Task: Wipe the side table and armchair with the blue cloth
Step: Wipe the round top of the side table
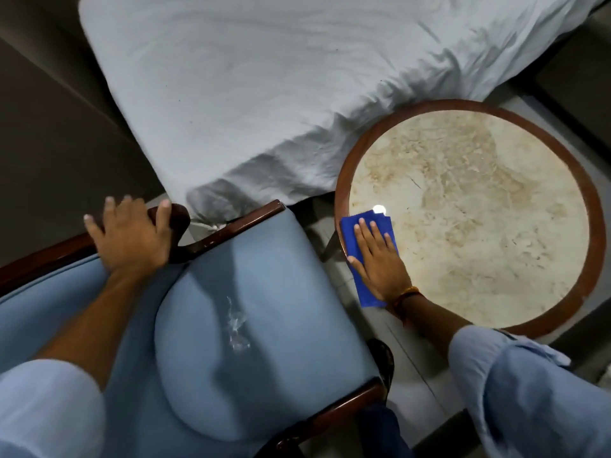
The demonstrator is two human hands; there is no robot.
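Note:
A round side table (591,233) with a beige marble top and a dark wooden rim stands at the right. My right hand (380,259) lies flat, fingers spread, on the folded blue cloth (352,226) and presses it onto the table's left edge. A pale blue armchair (264,292) with a dark wooden frame fills the lower left; its seat cushion carries a whitish stain (236,325). My left hand (129,233) rests on the chair's wooden armrest (180,223), fingers draped over it.
A bed with a rumpled white sheet (264,94) fills the top, its corner close to both the chair and the table. Grey floor tiles (396,332) show in the narrow gap between chair and table. A dark shoe (383,355) shows below that gap.

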